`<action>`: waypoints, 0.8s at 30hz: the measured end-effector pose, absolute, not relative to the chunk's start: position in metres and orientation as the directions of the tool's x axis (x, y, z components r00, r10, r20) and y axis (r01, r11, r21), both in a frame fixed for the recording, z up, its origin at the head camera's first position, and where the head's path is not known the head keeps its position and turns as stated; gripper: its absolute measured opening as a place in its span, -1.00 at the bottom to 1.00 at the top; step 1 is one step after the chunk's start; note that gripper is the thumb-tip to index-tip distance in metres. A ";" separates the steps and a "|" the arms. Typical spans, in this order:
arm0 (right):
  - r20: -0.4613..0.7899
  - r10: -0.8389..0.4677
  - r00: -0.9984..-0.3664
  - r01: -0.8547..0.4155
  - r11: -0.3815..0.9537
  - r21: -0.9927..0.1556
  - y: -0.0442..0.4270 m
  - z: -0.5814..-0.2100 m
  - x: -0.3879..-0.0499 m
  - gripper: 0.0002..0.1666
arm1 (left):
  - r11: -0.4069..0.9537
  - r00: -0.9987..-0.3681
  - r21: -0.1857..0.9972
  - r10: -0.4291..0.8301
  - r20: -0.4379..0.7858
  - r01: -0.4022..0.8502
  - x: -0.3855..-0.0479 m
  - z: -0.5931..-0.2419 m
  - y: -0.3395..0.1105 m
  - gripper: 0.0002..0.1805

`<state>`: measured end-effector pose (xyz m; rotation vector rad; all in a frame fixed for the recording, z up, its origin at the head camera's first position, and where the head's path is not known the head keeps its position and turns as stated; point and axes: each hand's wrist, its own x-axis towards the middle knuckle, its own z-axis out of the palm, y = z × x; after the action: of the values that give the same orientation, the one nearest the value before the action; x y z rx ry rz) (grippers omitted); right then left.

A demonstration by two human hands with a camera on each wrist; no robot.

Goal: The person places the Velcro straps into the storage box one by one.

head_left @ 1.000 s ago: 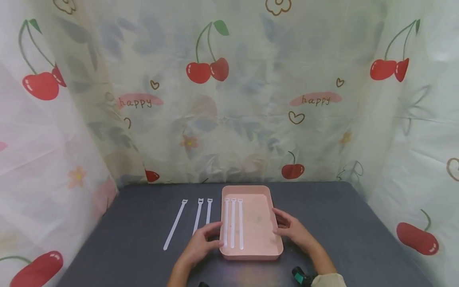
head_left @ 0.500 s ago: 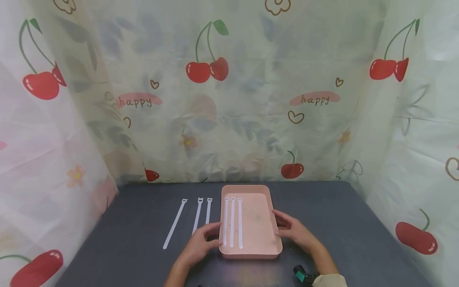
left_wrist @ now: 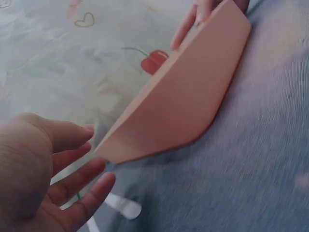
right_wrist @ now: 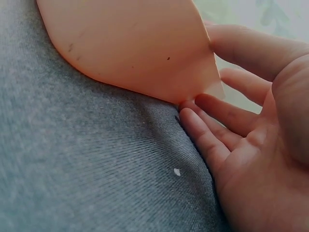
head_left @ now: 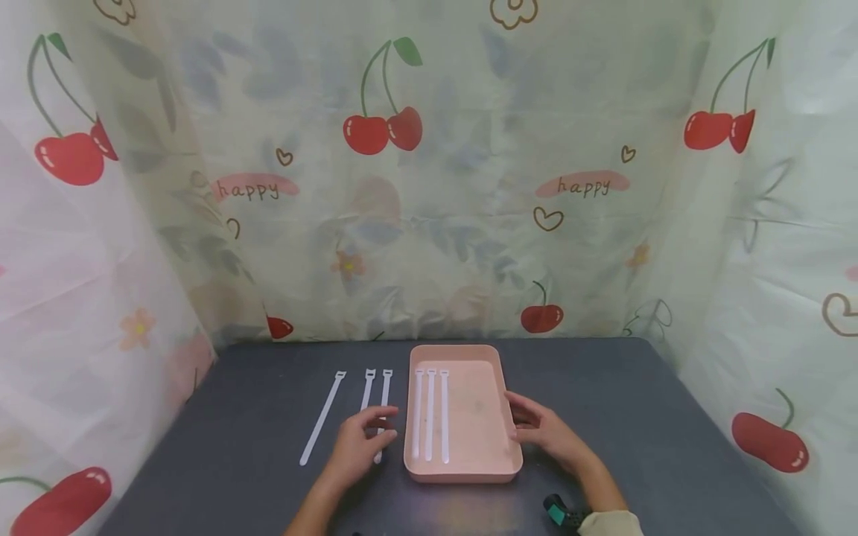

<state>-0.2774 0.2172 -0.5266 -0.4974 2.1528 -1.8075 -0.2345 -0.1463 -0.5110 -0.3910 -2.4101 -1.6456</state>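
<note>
A shallow pink tray (head_left: 477, 417) sits on the dark table, with three white slotted-head cable straps (head_left: 430, 417) lying side by side along its left part. Left of it lie three more such straps, the outermost strap (head_left: 322, 420) slanted. My left hand (head_left: 353, 444) is over the two nearer ones, partly hiding them, its fingers loosely bent with nothing between them. In the left wrist view that hand is beside the tray's wall (left_wrist: 178, 96), near a strap's rounded end (left_wrist: 126, 207). My right hand (head_left: 553, 438) touches the tray's right side with relaxed fingers, fingertips at its edge in the right wrist view.
A dark grey cloth covers the table (head_left: 630, 402). Cherry-patterned curtains (head_left: 442, 246) close in the back and both sides. A black-and-green band (head_left: 561, 514) shows at the right wrist.
My left hand has come off the tray's left side and moved left over the loose straps. My right hand stays at the tray's right side. The head view has shifted slightly.
</note>
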 end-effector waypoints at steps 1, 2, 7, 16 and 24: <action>-0.002 -0.432 -0.902 -0.074 0.158 -0.985 0.217 -0.527 -0.278 -0.12 | 0.357 -0.945 0.876 0.088 0.316 0.326 -0.235 -0.511 -0.148 -0.66; -0.006 -0.427 -0.904 -0.069 0.162 -0.984 0.217 -0.527 -0.278 -0.12 | 0.364 -0.941 0.870 0.074 0.329 0.333 -0.236 -0.510 -0.150 -0.66; -0.014 -0.420 -0.907 -0.056 0.154 -0.987 0.218 -0.528 -0.279 -0.13 | 0.455 -0.919 0.812 0.039 0.393 0.366 -0.242 -0.513 -0.161 -0.68; -0.005 -0.416 -0.909 -0.066 0.157 -0.985 0.217 -0.529 -0.280 -0.14 | 0.592 -0.908 0.714 0.071 0.414 0.372 -0.249 -0.518 -0.178 -0.71; -0.012 -0.415 -0.910 -0.056 0.149 -0.987 0.218 -0.528 -0.278 -0.14 | 0.734 -0.848 0.524 0.130 0.515 0.431 -0.258 -0.518 -0.195 -0.68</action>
<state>-0.2782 0.2177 -0.5283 -0.4557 2.1489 -1.8263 -0.2580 -0.1952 -0.5181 -0.4284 -2.4861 -0.9082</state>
